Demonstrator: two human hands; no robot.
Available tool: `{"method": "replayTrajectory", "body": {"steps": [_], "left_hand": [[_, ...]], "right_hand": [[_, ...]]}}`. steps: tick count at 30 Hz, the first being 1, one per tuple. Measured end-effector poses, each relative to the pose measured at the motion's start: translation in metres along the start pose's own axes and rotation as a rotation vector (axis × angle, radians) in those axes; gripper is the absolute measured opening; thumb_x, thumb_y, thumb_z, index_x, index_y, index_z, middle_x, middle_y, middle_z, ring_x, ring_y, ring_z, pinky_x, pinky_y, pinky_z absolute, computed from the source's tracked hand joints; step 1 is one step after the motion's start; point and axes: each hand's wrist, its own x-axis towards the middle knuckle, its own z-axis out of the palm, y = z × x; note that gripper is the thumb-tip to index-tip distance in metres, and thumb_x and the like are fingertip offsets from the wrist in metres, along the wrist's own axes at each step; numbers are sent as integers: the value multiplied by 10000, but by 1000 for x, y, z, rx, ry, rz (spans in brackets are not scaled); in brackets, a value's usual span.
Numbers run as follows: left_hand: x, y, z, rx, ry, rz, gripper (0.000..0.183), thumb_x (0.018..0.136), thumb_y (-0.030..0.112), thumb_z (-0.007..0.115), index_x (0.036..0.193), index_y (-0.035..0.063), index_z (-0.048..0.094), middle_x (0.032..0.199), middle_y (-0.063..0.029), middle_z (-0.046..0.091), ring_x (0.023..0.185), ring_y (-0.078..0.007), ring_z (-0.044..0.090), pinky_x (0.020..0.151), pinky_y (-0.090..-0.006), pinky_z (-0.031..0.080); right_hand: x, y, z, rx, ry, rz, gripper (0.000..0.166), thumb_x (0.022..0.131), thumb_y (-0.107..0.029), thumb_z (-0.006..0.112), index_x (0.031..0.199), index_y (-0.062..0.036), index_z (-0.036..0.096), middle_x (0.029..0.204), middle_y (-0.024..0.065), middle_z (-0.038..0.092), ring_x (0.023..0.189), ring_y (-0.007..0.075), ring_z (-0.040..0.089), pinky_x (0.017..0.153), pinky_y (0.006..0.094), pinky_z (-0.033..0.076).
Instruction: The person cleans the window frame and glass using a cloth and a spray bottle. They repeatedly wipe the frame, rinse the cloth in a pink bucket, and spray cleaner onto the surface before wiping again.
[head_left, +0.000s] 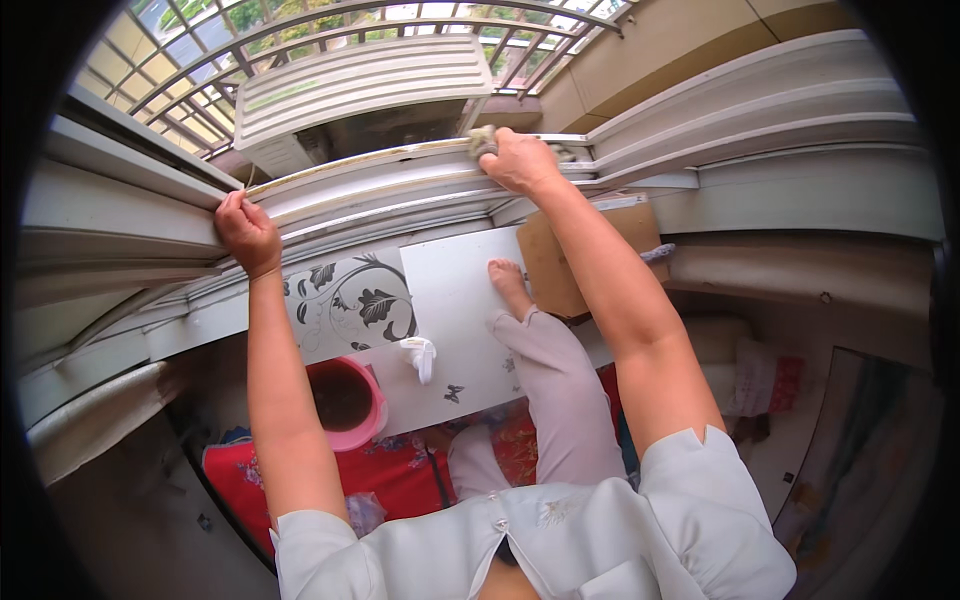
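My right hand presses a crumpled, greyish rag onto the white window track, near its right end. Part of the rag is hidden beneath the palm. With curled fingers, my left hand grips the vertical edge of the left window sash; the fingertips are partly out of sight. Between the two hands the track's grooves run across, with brownish dirt along the outer rail. Below my left forearm stands a pink bucket holding dark liquid.
Outside are an air-conditioner outdoor unit and metal security bars. My bare foot rests on a white tabletop beside a cardboard box. A small white plastic object lies there too. Red floral fabric spreads lower down.
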Motion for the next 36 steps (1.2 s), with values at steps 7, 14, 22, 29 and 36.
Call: {"method": "replayTrajectory", "body": {"steps": [7,14,22,29,36], "left_hand": [[3,3,1,2,22,14,165,804,-31,514,958,24,527,906,-133,572,873,-308,544,804,-389,443],[2,4,0,-11,23,-2,165,803,-29,516,958,26,527,909,-134,568,875,-308,543,801,-381,445],[1,3,-1,-44,24,-27,155,808,-16,522,954,33,538,917,-123,566,877,-298,545,790,-375,447],[-1,2,1,-24,58,-45,161,796,-18,521,946,38,537,910,-124,571,873,-300,551,788,-379,453],[1,8,0,-38,51,-53,205,783,-42,500,968,40,531,930,-126,567,896,-303,546,804,-383,450]], "right_hand": [[3,85,-62,-301,328,-338,239,712,-148,568,947,-112,588,879,132,632,842,314,611,748,402,492],[31,64,-49,-502,-205,62,307,791,-185,452,958,-23,653,1025,156,638,977,302,604,833,379,479],[13,66,-27,-446,-220,204,403,815,-310,413,949,-14,651,1039,175,628,972,322,605,823,392,482],[17,12,-3,-321,-186,175,392,779,-275,433,973,-15,653,1045,185,629,989,303,605,839,421,463],[-1,-162,31,-241,-187,-195,272,790,-213,464,877,-101,696,929,100,676,849,234,663,698,365,521]]}}
